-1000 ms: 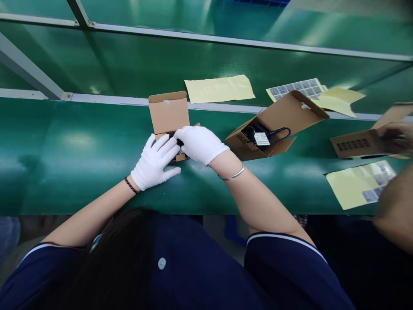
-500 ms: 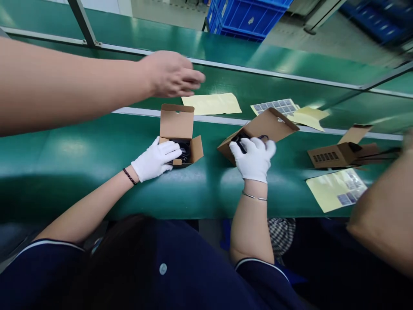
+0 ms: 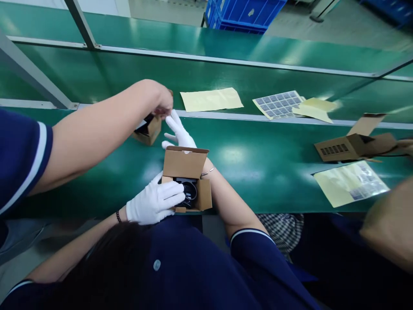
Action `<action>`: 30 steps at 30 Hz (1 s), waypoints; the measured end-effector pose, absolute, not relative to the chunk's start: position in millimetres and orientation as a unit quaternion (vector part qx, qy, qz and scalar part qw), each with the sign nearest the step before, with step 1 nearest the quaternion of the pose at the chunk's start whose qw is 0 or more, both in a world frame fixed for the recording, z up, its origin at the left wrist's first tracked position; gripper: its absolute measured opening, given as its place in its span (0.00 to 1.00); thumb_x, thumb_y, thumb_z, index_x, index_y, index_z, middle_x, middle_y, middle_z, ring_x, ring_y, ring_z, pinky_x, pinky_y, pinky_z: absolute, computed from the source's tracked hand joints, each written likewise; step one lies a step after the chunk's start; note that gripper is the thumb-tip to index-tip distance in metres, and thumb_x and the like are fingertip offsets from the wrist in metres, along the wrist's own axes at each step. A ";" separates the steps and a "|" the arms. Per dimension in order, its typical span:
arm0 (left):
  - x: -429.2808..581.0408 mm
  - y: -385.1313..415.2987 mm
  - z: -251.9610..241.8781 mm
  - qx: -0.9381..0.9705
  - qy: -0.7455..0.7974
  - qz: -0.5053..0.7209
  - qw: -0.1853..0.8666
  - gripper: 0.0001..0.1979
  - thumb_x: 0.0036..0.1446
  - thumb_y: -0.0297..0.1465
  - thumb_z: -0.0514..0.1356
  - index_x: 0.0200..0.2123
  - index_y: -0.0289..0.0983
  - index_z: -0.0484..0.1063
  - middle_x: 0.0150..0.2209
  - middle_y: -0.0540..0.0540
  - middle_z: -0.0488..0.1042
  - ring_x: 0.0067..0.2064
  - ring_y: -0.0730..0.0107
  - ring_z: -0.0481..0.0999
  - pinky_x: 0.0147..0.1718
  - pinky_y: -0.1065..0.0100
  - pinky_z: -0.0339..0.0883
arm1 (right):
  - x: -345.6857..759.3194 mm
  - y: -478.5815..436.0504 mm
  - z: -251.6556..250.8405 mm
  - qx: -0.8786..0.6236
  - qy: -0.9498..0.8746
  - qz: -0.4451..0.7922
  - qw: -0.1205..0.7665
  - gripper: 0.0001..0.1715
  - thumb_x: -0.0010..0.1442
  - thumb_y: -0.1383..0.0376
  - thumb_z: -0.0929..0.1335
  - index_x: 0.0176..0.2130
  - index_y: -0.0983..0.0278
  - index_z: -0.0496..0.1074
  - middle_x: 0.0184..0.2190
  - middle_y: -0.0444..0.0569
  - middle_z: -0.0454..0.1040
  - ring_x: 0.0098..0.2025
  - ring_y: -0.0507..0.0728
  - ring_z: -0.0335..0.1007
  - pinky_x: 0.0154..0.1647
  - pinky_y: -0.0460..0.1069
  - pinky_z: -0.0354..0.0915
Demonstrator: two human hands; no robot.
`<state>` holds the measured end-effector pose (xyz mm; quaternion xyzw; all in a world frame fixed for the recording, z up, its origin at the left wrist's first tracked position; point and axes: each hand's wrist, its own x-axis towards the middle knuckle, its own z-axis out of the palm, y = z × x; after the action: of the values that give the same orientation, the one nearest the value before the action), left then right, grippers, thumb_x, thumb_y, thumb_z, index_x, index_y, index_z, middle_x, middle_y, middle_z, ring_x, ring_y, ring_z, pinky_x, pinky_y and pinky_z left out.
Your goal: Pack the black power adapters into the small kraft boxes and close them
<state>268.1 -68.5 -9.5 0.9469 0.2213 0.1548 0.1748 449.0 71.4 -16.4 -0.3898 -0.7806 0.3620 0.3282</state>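
My left hand (image 3: 154,200), in a white glove, grips the left side of an open cardboard box (image 3: 186,161). Its fingers reach over the wall onto a coiled black cable (image 3: 190,190) inside. Beyond the raised lid, my right hand (image 3: 180,132), also gloved, is stretched out with fingers apart and nothing visible in it. Close to its fingertips, a co-worker's bare hand (image 3: 165,103) is at a second cardboard box (image 3: 150,134), partly hidden behind that person's forearm. Dark contents and a white piece show in this second box.
On the green bench lie a yellowish sheet (image 3: 211,100), a label sheet (image 3: 279,104) and another partly used label sheet (image 3: 351,183). A third open box (image 3: 340,147) is at the right, near another person's arm (image 3: 392,219). Blue crates (image 3: 245,15) stand behind.
My left hand has drawn its box towards my body. My right hand has left the other box, which is now at the left by the co-worker's hand. The co-worker's arm has come lower.
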 end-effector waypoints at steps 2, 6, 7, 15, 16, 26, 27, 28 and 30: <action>265.2 -67.2 -6.1 0.945 0.240 0.141 0.170 0.18 0.63 0.30 0.63 0.56 0.37 0.75 0.54 0.38 0.80 0.56 0.54 0.77 0.63 0.44 0.63 | 449.6 72.8 -20.1 -0.386 -0.731 0.441 0.349 0.38 0.71 0.45 0.60 0.73 0.52 0.57 0.70 0.48 0.67 0.73 0.62 0.59 0.69 0.63 0.64; 253.2 -54.1 -2.3 0.935 0.292 0.152 0.133 0.18 0.64 0.31 0.63 0.57 0.37 0.75 0.58 0.36 0.78 0.59 0.52 0.77 0.65 0.43 0.61 | 487.5 60.8 -31.5 -0.419 -0.621 0.546 0.375 0.37 0.72 0.45 0.58 0.69 0.62 0.63 0.68 0.58 0.69 0.68 0.61 0.67 0.69 0.60 0.65; 248.9 -47.4 -3.3 0.931 0.307 0.162 0.117 0.18 0.65 0.31 0.62 0.58 0.37 0.74 0.59 0.36 0.78 0.60 0.52 0.76 0.65 0.43 0.60 | 498.5 52.7 -35.0 -0.427 -0.605 0.556 0.378 0.38 0.72 0.44 0.57 0.70 0.62 0.61 0.69 0.59 0.67 0.69 0.61 0.66 0.69 0.61 0.65; 234.0 26.3 -19.2 0.944 0.301 0.130 0.027 0.19 0.70 0.33 0.58 0.62 0.45 0.72 0.66 0.36 0.71 0.66 0.47 0.70 0.63 0.38 0.60 | 484.8 19.4 -54.2 -0.436 -0.619 0.551 0.350 0.63 0.64 0.34 0.63 0.78 0.55 0.26 0.79 0.56 0.43 0.78 0.60 0.47 0.73 0.62 0.59; 235.6 30.7 -18.8 0.946 0.298 0.121 0.021 0.19 0.70 0.33 0.58 0.62 0.45 0.72 0.67 0.35 0.70 0.66 0.47 0.70 0.63 0.37 0.60 | 478.5 26.4 -52.2 -0.437 -0.623 0.548 0.347 0.64 0.65 0.35 0.62 0.77 0.56 0.22 0.79 0.55 0.41 0.78 0.60 0.47 0.73 0.62 0.59; 236.9 45.4 -36.3 0.904 0.342 0.238 0.098 0.20 0.66 0.37 0.62 0.59 0.43 0.74 0.62 0.40 0.75 0.65 0.48 0.71 0.67 0.35 0.59 | 464.5 75.9 -65.5 -0.362 -0.579 0.550 0.481 0.37 0.53 0.40 0.76 0.53 0.57 0.73 0.69 0.55 0.67 0.68 0.66 0.67 0.68 0.63 0.64; 236.5 44.5 -43.9 0.890 0.349 0.274 0.106 0.19 0.65 0.37 0.63 0.58 0.42 0.75 0.60 0.40 0.77 0.65 0.48 0.71 0.68 0.36 0.59 | 466.2 75.2 -71.6 -0.360 -0.574 0.533 0.507 0.31 0.54 0.39 0.75 0.46 0.57 0.75 0.68 0.54 0.68 0.68 0.66 0.67 0.69 0.63 0.63; 236.5 42.1 -51.2 0.876 0.355 0.309 0.109 0.17 0.65 0.37 0.62 0.55 0.42 0.77 0.58 0.40 0.78 0.65 0.49 0.71 0.69 0.37 0.59 | 469.1 74.1 -76.4 -0.358 -0.578 0.515 0.521 0.28 0.56 0.39 0.74 0.42 0.57 0.76 0.69 0.53 0.68 0.69 0.66 0.66 0.70 0.63 0.61; 237.6 33.4 -62.5 0.851 0.364 0.362 0.111 0.12 0.67 0.36 0.60 0.50 0.42 0.80 0.56 0.41 0.78 0.66 0.51 0.71 0.68 0.39 0.63 | 478.1 71.7 -80.8 -0.352 -0.613 0.483 0.517 0.27 0.62 0.38 0.70 0.43 0.57 0.79 0.71 0.51 0.66 0.71 0.66 0.63 0.73 0.64 0.56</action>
<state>237.6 33.4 -62.5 0.8508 0.3643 0.3623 0.1105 478.1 71.7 -80.8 -0.3523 -0.6130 0.4826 0.5169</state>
